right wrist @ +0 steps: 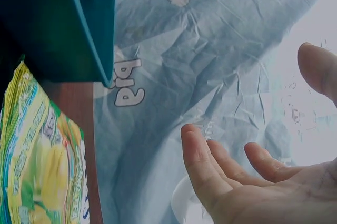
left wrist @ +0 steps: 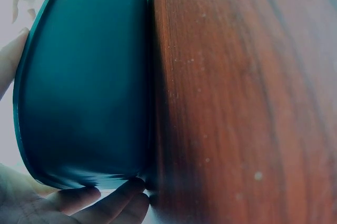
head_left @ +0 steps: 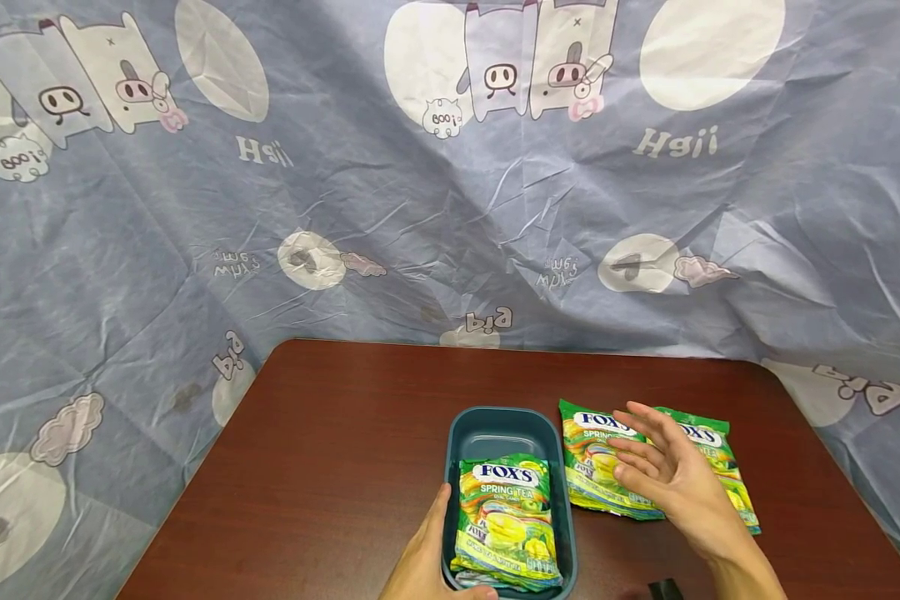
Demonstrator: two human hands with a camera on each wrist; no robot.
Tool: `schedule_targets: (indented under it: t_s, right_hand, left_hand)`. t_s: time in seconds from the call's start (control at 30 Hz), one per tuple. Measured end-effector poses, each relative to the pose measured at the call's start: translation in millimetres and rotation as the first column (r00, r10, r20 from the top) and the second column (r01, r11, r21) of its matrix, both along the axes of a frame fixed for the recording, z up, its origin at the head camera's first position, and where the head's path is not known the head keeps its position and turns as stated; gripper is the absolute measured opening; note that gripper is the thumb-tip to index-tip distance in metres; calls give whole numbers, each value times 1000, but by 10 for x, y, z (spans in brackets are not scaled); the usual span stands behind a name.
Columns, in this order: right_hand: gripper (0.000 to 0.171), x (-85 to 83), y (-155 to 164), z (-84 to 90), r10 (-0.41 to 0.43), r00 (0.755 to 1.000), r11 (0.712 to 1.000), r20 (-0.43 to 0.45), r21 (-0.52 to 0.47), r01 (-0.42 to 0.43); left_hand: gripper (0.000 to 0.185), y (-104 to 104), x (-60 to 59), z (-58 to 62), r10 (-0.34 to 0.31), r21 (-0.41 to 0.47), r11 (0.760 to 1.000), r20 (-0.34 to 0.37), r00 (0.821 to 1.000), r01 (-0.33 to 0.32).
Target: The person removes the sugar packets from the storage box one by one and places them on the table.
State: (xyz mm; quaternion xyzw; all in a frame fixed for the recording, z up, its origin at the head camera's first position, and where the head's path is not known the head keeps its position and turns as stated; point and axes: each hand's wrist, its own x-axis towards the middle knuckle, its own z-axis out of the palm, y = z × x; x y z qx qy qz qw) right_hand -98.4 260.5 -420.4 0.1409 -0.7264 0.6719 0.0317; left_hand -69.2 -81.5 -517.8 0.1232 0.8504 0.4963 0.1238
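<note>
A dark teal plastic box [head_left: 461, 437] stands on the table. Inside it lies a green and yellow FOX'S Spring Tea candy bag [head_left: 504, 525], face up, with some wrapper showing beneath its near edge. My left hand [head_left: 423, 554] holds the box at its near left corner; in the left wrist view, fingers [left wrist: 113, 203] touch the box wall. Above two more candy bags, right of the box, hovers my right hand [head_left: 671, 471], fingers spread and nothing held. It partly covers the nearer candy bag [head_left: 588, 475] and the farther candy bag [head_left: 731, 471].
The brown wooden table [head_left: 330, 467] extends left of the box and behind it. A blue-grey cloth [head_left: 450, 208] with cartoon prints hangs around the table's back and sides. A small black object [head_left: 665, 589] shows at the bottom edge, near the right forearm.
</note>
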Motion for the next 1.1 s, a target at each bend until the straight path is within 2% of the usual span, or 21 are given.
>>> schedule_targets:
  t_s: [0.37,0.63,0.87,1.1]
  right_hand:
    - [73,-14,-228,58,-5,1000,999,26,44,4]
    - [75,-22,-455,13,7,996,997,86,80,-14]
    - [76,-38,-551,-25,26,995,996,101,84,-35]
    - [82,-40,-684,-62,25,980,996,196,75,-40]
  left_hand:
    - [130,-7,5,-3,1,12,1000,11,1000,-1]
    - [129,-2,1,-1,2,12,1000,18,1000,-2]
    - [129,7,16,1,13,29,999,45,999,-15]
    - [129,11,17,13,30,21,999,60,998,-32]
